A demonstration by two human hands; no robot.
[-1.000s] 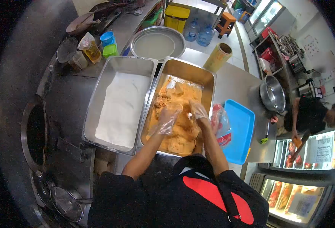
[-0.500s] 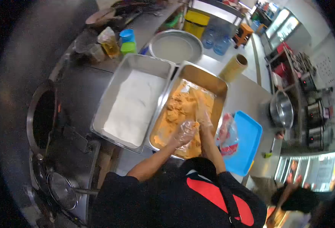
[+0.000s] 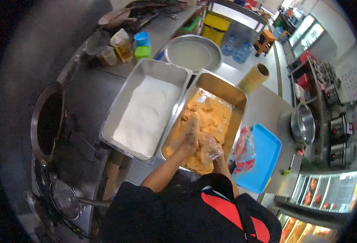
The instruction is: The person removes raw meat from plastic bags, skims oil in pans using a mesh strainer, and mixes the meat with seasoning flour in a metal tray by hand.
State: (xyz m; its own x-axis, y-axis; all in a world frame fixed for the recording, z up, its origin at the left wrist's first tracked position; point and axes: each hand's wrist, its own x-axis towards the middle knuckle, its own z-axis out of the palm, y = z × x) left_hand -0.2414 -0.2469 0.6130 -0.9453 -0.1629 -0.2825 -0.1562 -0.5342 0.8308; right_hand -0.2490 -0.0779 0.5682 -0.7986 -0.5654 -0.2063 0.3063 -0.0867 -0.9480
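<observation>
Both hands wear clear plastic gloves and are inside a steel tray (image 3: 238, 87) of orange, batter-like food (image 3: 215, 117). On the left side of that tray, my left hand (image 3: 190, 135) reaches into the food, its fingers blurred. My right hand (image 3: 211, 149) rests in the food close beside it, nearer my body; its fingertips are hard to make out. Whether either hand grips a piece cannot be seen. Directly left stands a second steel tray (image 3: 124, 95) with white powder (image 3: 146, 115) in it.
A round basin (image 3: 192, 54) of cloudy liquid stands behind the trays, with a film roll (image 3: 254, 77) to its right. A blue tray (image 3: 265, 154) and plastic bag (image 3: 244, 150) lie at the right. Far left is a wok (image 3: 49, 121).
The view has swung, shifting the trays rightward. My right hand has drawn back toward my body, while my left hand has moved forward in the food since the middle frame. The co-worker has left the view.
</observation>
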